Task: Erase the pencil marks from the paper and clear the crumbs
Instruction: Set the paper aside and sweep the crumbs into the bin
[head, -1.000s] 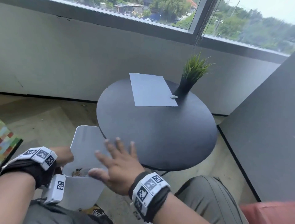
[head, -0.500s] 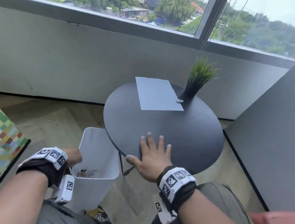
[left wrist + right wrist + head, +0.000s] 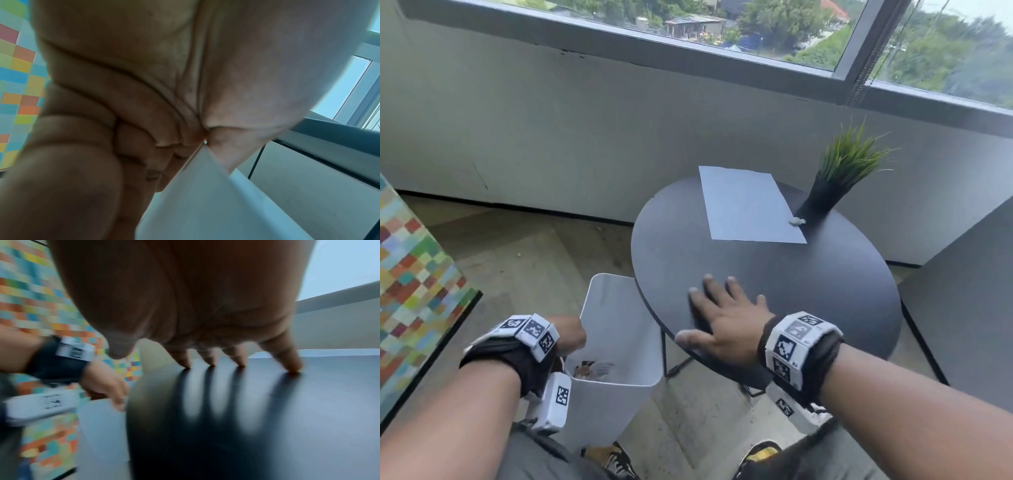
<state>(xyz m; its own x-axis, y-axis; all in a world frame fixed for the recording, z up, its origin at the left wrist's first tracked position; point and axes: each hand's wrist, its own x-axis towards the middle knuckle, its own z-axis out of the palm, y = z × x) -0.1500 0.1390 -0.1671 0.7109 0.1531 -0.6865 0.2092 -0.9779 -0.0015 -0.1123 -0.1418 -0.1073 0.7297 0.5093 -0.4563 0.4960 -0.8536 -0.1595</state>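
A white sheet of paper [image 3: 748, 205] lies at the far side of the round black table [image 3: 825, 274]. A small white eraser [image 3: 798, 221] sits at the paper's right edge. My right hand [image 3: 722, 315] lies flat on the table's near left rim, and its straight fingertips [image 3: 293, 368] touch the top. My left hand [image 3: 566, 334] grips the near rim of a white waste bin [image 3: 619, 329] beside the table; in the left wrist view its fingers [image 3: 133, 146] curl over the bin wall [image 3: 205, 203].
A potted grass plant [image 3: 839, 178] stands on the table right of the paper. A multicoloured panel [image 3: 414, 274] is at the left, a grey partition [image 3: 962, 308] at the right. The wall and window run behind. Some rubbish lies in the bin.
My right hand has moved from over the bin onto the table's near edge and now lies flat there. The left hand keeps hold of the bin.
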